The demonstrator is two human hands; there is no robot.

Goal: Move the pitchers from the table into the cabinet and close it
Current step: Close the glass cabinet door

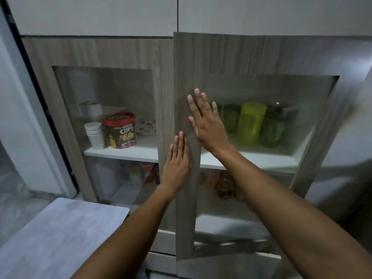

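Note:
A wood-grain cabinet with two glass-paned doors fills the view. The right door stands slightly ajar, its left edge proud of the left door. My left hand lies flat, fingers together, across the seam of the two doors. My right hand presses flat on the right door's frame and glass, fingers spread. Behind that glass, on the white shelf, stand a lime-green pitcher and darker green pitchers beside it, blurred by the pane.
Behind the left door sit a stack of white paper cups and a red-lidded Choco Chips tub. Orange and red containers show on the lower shelf. A grey table corner is at the lower left. White upper cabinets hang above.

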